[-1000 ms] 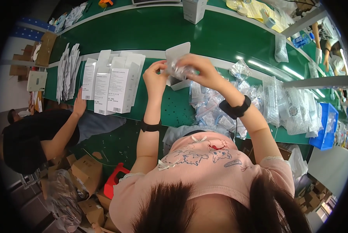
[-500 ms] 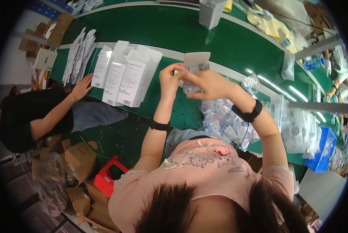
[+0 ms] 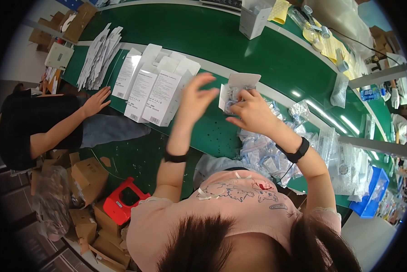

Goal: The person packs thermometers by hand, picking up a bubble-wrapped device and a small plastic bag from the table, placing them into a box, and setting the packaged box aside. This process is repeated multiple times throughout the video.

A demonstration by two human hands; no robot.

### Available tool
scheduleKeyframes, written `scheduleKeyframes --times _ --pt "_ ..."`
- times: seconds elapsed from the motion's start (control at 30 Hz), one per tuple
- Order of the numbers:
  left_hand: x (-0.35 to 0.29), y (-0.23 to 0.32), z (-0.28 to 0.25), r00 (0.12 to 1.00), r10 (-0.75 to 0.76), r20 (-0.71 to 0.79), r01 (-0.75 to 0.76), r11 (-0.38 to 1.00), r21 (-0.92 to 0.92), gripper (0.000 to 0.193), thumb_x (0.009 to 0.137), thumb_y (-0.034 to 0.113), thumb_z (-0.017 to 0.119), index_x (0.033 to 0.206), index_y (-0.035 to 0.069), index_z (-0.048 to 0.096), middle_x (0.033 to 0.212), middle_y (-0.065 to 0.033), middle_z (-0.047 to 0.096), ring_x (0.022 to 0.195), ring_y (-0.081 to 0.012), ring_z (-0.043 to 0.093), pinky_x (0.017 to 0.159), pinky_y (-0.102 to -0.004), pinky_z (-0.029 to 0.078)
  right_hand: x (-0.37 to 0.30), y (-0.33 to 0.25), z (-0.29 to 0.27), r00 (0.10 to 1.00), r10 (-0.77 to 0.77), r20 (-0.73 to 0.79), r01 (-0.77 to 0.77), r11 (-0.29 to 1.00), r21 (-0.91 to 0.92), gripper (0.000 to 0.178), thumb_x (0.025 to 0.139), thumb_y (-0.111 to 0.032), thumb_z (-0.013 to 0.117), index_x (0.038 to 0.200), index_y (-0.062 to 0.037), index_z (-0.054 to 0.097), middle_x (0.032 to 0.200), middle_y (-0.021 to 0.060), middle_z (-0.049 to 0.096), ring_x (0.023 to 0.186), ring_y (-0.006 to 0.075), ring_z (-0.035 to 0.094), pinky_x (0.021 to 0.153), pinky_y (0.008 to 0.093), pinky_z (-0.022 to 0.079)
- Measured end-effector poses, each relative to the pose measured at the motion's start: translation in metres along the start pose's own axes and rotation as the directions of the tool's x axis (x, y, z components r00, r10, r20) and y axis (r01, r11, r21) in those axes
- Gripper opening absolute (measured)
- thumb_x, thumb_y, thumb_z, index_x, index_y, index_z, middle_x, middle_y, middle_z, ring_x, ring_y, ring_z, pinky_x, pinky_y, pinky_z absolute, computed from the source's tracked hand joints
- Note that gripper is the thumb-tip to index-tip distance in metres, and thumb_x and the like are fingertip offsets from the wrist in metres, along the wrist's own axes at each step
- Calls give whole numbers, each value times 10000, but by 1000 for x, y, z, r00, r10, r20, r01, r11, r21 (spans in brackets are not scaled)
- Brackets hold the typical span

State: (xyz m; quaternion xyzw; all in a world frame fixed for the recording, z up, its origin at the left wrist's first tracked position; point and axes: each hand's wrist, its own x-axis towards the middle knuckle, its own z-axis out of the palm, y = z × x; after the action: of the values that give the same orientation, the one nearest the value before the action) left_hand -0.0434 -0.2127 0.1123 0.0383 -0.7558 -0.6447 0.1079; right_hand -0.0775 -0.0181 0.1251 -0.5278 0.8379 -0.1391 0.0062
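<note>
An open white carton [image 3: 244, 80] sits on the green table in front of me, its flap raised at the far side. Inside it shows a clear plastic bag [image 3: 231, 96], whose contents I cannot make out. My right hand [image 3: 256, 111] reaches over the carton with its fingers bent onto this bag. Left of the carton, my left hand [image 3: 195, 100] hangs in the air, slightly blurred, its fingers apart and nothing in them. Closest to it stand several printed white cartons [image 3: 165, 90] in a group.
A heap of clear bagged parts [image 3: 262, 152] lies at the table edge by my right forearm. Flattened cartons [image 3: 99, 59] are stacked far left, near a co-worker's hand [image 3: 96, 102]. Another white carton [image 3: 253, 22] stands at the back. A blue bin [image 3: 371, 192] is at right.
My left hand has left the carton and moved left, its fingers spreading. My right hand has shifted its fingers into the carton's opening, onto the bag. The view has moved slightly.
</note>
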Motion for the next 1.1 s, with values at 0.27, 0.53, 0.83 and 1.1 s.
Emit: scheduleKeyframes --times 0.27,0.53,0.83,1.1 --pt "93 -34 -270 908 152 -391 239 580 779 417 780 303 606 1071 9 556 1042 -117 583 968 -221 544 821 -311 409 0 15 24 962 -173 -212 142 978 -153 223 637 -232 660 798 -100 579 735 -8 565 893 196 476 867 403 358" --pt "103 -60 -232 617 -775 -138 787 607 110 751 788 609 454 1241 10 419 1174 -131 514 1079 -263 472 849 -346 400 -17 19 18 978 34 -208 -44 998 -42 324 596 -183 674 895 -129 564 961 7 537 995 217 459 927 451 330" --pt "81 -93 -213 629 -768 120 777 620 -110 666 817 564 450 1216 31 437 1127 -92 544 1001 -197 524 832 -312 425 -30 36 23 813 65 -579 89 968 234 664 580 -204 762 1162 -91 462 1199 140 422 1149 247 390 1009 431 254" --pt "51 -41 -146 975 63 -212 175 362 915 644 768 421 575 1230 5 407 1244 -179 425 1152 -342 385 949 -430 306 -13 38 64 812 567 -138 -227 524 821 1133 520 -129 815 1365 -40 65 1313 145 313 1254 264 267 1037 378 219"
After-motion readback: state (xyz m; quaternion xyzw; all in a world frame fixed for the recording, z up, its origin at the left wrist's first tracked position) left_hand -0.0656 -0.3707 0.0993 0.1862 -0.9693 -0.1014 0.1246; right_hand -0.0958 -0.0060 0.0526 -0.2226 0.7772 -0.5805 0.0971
